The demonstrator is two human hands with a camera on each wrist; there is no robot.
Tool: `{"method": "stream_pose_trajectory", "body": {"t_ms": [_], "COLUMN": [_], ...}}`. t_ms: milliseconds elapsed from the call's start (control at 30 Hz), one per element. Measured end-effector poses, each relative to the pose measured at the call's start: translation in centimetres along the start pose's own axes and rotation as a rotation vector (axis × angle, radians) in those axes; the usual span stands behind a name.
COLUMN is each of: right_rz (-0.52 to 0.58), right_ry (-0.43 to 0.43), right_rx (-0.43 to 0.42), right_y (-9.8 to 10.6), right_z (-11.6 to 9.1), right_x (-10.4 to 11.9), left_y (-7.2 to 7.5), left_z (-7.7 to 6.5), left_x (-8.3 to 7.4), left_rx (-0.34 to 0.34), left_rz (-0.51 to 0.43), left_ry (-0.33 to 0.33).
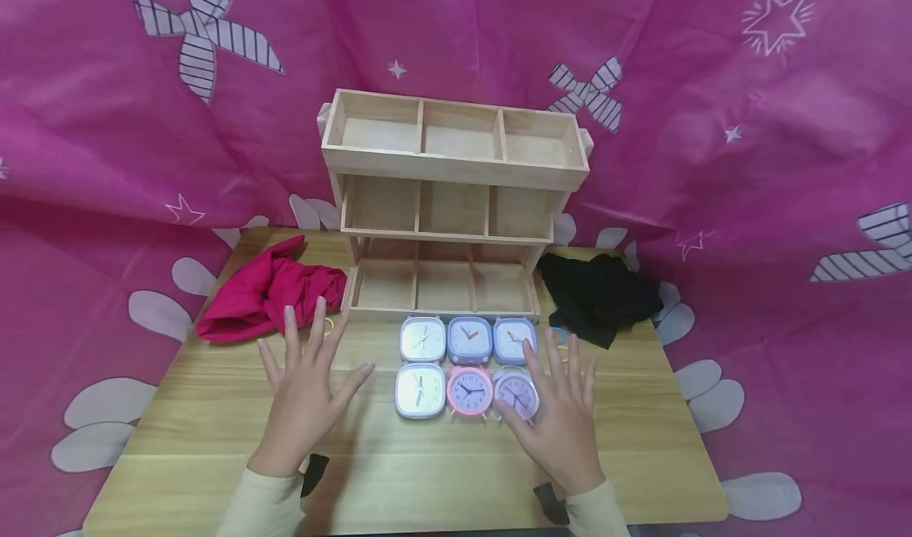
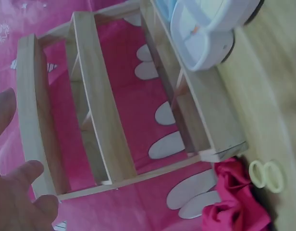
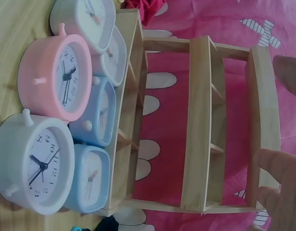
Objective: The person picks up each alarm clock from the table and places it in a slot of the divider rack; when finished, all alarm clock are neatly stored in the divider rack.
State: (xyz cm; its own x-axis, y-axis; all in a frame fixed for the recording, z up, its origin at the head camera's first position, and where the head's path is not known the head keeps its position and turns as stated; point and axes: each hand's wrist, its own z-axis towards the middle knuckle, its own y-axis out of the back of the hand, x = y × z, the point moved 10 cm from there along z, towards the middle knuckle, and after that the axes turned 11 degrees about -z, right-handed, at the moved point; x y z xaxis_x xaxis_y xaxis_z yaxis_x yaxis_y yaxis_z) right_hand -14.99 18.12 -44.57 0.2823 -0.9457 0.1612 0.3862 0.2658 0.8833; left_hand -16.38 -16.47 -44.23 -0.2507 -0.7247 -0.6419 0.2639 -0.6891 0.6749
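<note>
In the head view my left hand (image 1: 302, 394) is held over the left of the table with its fingers spread, holding nothing. My right hand (image 1: 563, 422), also spread and without anything in it, overlaps the round white alarm clock (image 1: 516, 394) in this view. Two tight rows of clocks stand between the hands. The front row has a square white clock (image 1: 420, 390), a round pink alarm clock (image 3: 54, 77) and the round white one. Behind them are another square white clock (image 1: 423, 339) and two square blue clocks (image 1: 469, 340), (image 1: 514, 340).
A three-tier wooden rack (image 1: 456, 169) with divided compartments stands right behind the clocks. Red cloth (image 1: 267, 291) lies to its left, black cloth (image 1: 602, 291) to its right. Yellow rings (image 2: 265, 175) lie by the red cloth, a blue ring (image 1: 560, 337) by the black.
</note>
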Motion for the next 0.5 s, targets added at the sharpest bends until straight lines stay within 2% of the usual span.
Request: {"method": "stream_pose_trajectory", "body": {"t_ms": [100,167,367,500], "right_rz": [0.007,0.007,-0.005,0.001], "right_ry": [-0.005,-0.012,-0.044,-0.056], "right_rx": [0.011,0.015,0.024,0.043], "right_y": [-0.2,-0.4,-1.2,-2.0], "right_z": [-0.2,-0.4,-1.4,-1.9], "right_x": [-0.1,-0.2,-1.0,-1.4], "left_y": [0.5,0.8,1.0,1.0], "left_z": [1.8,3.4,9.5,13.4], "left_x": [0.8,1.4,3.5,5.4], "left_rx": [-0.018,-0.035,-0.097,-0.102], "left_rz": [-0.026,-0.077,-0.25,-0.362], "left_ry": [0.002,0.003,0.01,0.058]}}
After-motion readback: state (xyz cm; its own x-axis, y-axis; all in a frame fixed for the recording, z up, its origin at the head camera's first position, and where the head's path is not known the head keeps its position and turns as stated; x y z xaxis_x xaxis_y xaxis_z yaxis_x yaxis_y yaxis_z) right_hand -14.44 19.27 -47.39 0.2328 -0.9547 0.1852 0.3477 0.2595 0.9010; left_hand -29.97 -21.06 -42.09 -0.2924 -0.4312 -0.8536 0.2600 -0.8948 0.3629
